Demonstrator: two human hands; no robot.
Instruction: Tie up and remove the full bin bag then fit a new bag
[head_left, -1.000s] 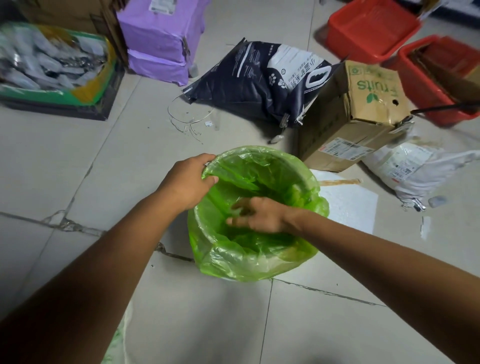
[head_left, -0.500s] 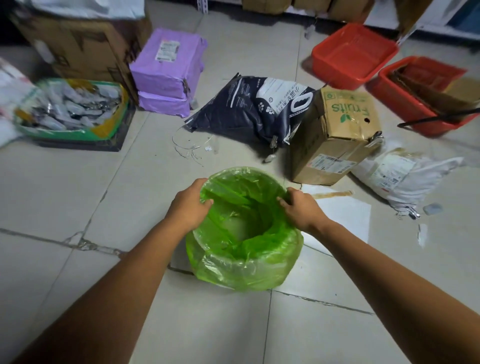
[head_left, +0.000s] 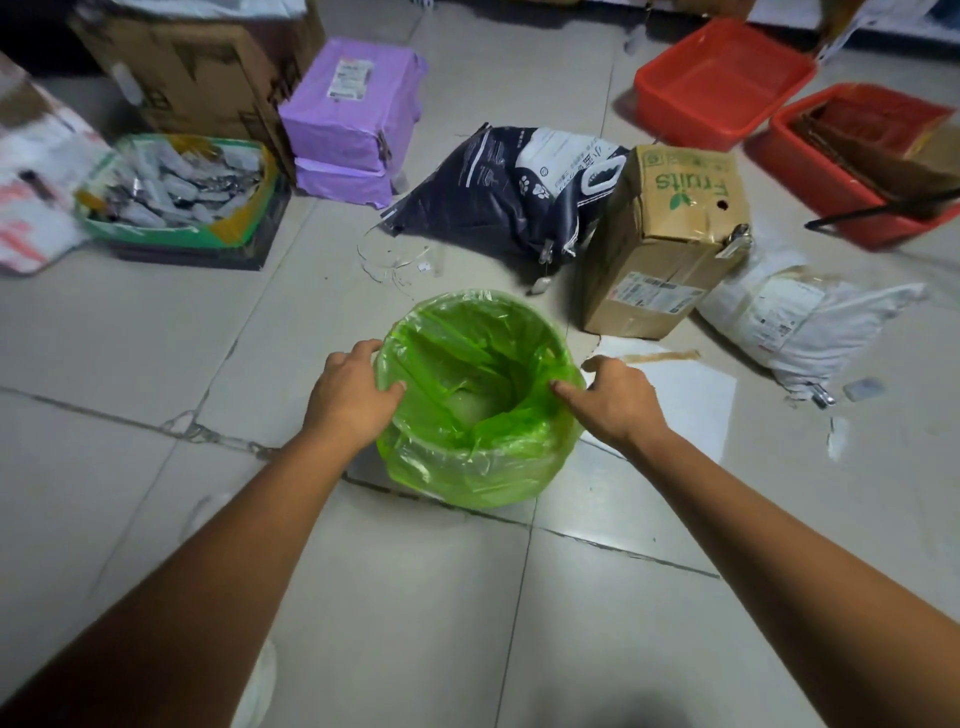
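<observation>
Both hands rested on the rim of the bin, the left hand (head_left: 347, 387) and the right hand (head_left: 613, 397) pressing the green bag (head_left: 467, 462) there.

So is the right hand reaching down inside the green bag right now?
No, the right hand rests at the rim of the green bag.

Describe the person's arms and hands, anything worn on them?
Both forearms are bare as far as the frame shows, no sleeves in sight. The left hand and right hand wear no gloves, and no watch, ring or bracelet is visible.
</observation>
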